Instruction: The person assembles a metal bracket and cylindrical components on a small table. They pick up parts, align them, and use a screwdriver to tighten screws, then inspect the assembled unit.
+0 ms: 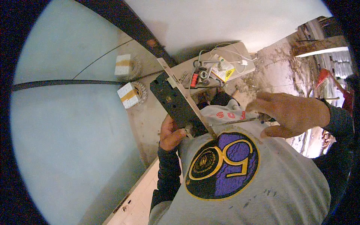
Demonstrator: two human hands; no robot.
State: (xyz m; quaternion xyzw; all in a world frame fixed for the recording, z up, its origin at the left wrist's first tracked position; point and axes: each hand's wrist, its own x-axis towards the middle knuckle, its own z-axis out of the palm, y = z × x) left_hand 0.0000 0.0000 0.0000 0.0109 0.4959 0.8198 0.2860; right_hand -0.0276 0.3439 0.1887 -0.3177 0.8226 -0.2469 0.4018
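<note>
A black door lock case (170,99) with a long, narrow metal faceplate (187,99) along one edge is held tilted in front of my grey shirt. My left hand (171,134) grips its lower end. The thumb presses near a small metal part (188,131) there, while the other fingers are mostly hidden behind the case. From the right, my right hand (296,114) holds a screwdriver (236,122) with its thin shaft pointing left. The tip lies at the faceplate's lower end; whether it touches a screw I cannot tell. Fingers and thumb partly cover the dark handle.
Beyond the lock, a pale board (240,50) carries a red-handled tool (194,80), a round metal fitting (203,74), a yellow-and-white packet (224,70) and a white cable (243,62). A white box with brown tape (128,95) stands by a blue-grey panel (75,142). Debris lies right.
</note>
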